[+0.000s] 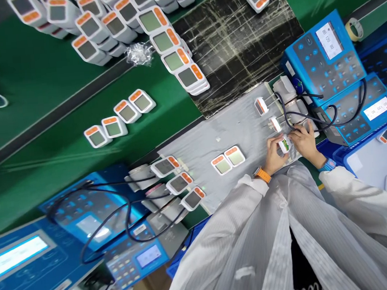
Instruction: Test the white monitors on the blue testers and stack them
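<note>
At the near right end of the grey mat, my left hand (274,155), with an orange watch strap at its wrist, grips a small white blood pressure monitor (285,145) from the left. Something green and yellow shows in its upturned side, too small to make out. My right hand (304,142), wearing a blue watch, closes on the same monitor from the right; its fingertips are partly hidden. Just beyond stand two more monitors, one upright (261,106) and one partly turned (275,124), beside white cylinders (291,105) with black tubes.
Two blue testers (327,52) stand right, more testers (84,213) at left with three monitors (179,183) attached. Two monitors (228,160) lie mid-mat. Stacked monitors (108,26) fill the far left bench. A blue-rimmed bin (354,167) sits right; tape (354,29) lies behind.
</note>
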A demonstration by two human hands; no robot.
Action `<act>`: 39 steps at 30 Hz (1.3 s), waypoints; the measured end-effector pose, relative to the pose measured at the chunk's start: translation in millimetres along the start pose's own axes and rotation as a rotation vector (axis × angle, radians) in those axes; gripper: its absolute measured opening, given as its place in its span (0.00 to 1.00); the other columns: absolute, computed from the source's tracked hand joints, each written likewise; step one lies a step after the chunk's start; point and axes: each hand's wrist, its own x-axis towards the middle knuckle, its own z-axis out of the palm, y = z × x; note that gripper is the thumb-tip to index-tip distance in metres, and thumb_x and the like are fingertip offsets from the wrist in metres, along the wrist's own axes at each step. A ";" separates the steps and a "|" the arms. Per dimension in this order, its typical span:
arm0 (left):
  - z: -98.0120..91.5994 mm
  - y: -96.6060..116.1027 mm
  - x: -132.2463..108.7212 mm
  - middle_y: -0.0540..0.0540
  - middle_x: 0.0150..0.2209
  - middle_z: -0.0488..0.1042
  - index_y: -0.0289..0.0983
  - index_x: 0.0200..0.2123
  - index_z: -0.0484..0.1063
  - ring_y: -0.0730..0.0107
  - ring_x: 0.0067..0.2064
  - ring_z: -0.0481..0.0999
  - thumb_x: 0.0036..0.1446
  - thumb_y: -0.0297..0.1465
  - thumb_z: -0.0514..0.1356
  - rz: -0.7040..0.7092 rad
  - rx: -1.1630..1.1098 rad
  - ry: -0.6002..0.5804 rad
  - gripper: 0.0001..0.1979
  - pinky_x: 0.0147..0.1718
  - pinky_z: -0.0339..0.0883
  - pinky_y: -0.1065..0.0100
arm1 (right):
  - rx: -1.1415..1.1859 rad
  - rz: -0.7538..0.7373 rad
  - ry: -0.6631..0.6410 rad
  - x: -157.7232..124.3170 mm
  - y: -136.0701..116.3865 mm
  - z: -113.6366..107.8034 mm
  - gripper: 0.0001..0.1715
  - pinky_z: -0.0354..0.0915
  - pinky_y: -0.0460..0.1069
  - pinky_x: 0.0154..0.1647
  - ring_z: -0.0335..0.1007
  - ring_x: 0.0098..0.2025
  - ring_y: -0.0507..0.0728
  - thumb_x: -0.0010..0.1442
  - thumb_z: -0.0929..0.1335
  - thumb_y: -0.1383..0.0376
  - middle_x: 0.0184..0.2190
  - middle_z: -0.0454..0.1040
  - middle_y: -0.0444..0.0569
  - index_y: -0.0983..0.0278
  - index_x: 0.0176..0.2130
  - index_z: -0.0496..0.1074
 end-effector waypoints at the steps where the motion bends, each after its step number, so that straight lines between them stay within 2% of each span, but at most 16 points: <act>1: -0.3 -0.1 0.0 0.34 0.63 0.66 0.40 0.59 0.62 0.52 0.69 0.72 0.52 0.19 0.66 0.006 -0.012 0.000 0.32 0.57 0.81 0.54 | 0.007 0.009 -0.005 0.6 -1.0 -0.2 0.18 0.32 0.70 0.81 0.70 0.62 0.62 0.75 0.63 0.66 0.44 0.85 0.48 0.57 0.45 0.83; 6: -0.8 -1.1 -0.2 0.34 0.64 0.67 0.40 0.60 0.62 0.53 0.69 0.71 0.53 0.19 0.65 0.019 -0.020 -0.011 0.33 0.58 0.81 0.54 | 0.025 0.032 -0.003 3.0 -4.3 -3.6 0.18 0.33 0.74 0.80 0.70 0.61 0.65 0.73 0.64 0.66 0.41 0.85 0.49 0.56 0.44 0.84; 13: 0.5 -1.4 2.9 0.35 0.63 0.67 0.41 0.60 0.63 0.52 0.70 0.70 0.53 0.20 0.64 0.030 -0.067 -0.021 0.32 0.59 0.81 0.53 | 0.059 0.045 -0.028 4.8 -2.5 -8.6 0.16 0.37 0.76 0.79 0.70 0.60 0.66 0.72 0.65 0.65 0.43 0.85 0.48 0.55 0.43 0.84; 18: 0.6 -3.9 6.3 0.34 0.63 0.67 0.39 0.62 0.64 0.51 0.69 0.71 0.56 0.22 0.67 0.020 -0.013 -0.051 0.31 0.59 0.80 0.53 | 0.054 0.034 -0.012 5.3 -0.5 -4.2 0.16 0.35 0.77 0.79 0.70 0.61 0.65 0.72 0.66 0.66 0.43 0.85 0.48 0.55 0.44 0.84; 20: 0.5 -6.8 7.0 0.35 0.63 0.67 0.40 0.62 0.65 0.51 0.68 0.72 0.57 0.24 0.69 0.066 -0.017 -0.038 0.31 0.58 0.81 0.53 | 0.060 0.001 0.015 4.5 3.1 -1.7 0.16 0.34 0.77 0.80 0.72 0.60 0.64 0.72 0.66 0.66 0.42 0.85 0.48 0.55 0.44 0.85; 23: 0.1 -11.1 6.8 0.37 0.62 0.68 0.42 0.62 0.65 0.50 0.67 0.74 0.58 0.26 0.70 0.152 -0.056 0.000 0.31 0.57 0.81 0.50 | 0.074 -0.094 0.047 -0.5 13.2 -0.3 0.15 0.38 0.76 0.80 0.75 0.58 0.62 0.73 0.66 0.64 0.41 0.86 0.47 0.57 0.45 0.84; 28: -1.6 -12.6 5.0 0.37 0.61 0.69 0.43 0.62 0.66 0.50 0.66 0.75 0.57 0.26 0.72 0.147 -0.061 0.015 0.32 0.52 0.84 0.53 | 0.090 -0.221 0.004 -13.7 29.6 -1.9 0.12 0.46 0.76 0.79 0.75 0.62 0.63 0.73 0.67 0.66 0.49 0.85 0.46 0.55 0.44 0.83; 33: -3.0 -9.2 5.1 0.37 0.61 0.69 0.41 0.61 0.67 0.51 0.65 0.75 0.56 0.25 0.73 0.119 -0.031 0.010 0.32 0.50 0.84 0.57 | 0.044 -0.233 -0.052 -16.8 31.3 0.8 0.16 0.39 0.75 0.81 0.73 0.65 0.63 0.74 0.65 0.66 0.52 0.84 0.46 0.54 0.45 0.83; 39: -0.9 -3.4 5.3 0.37 0.62 0.69 0.41 0.62 0.67 0.51 0.66 0.74 0.55 0.23 0.71 0.086 -0.017 -0.006 0.32 0.50 0.85 0.58 | 0.059 -0.236 -0.015 -16.3 25.1 -1.3 0.15 0.34 0.74 0.81 0.73 0.64 0.63 0.74 0.66 0.64 0.51 0.85 0.47 0.58 0.41 0.84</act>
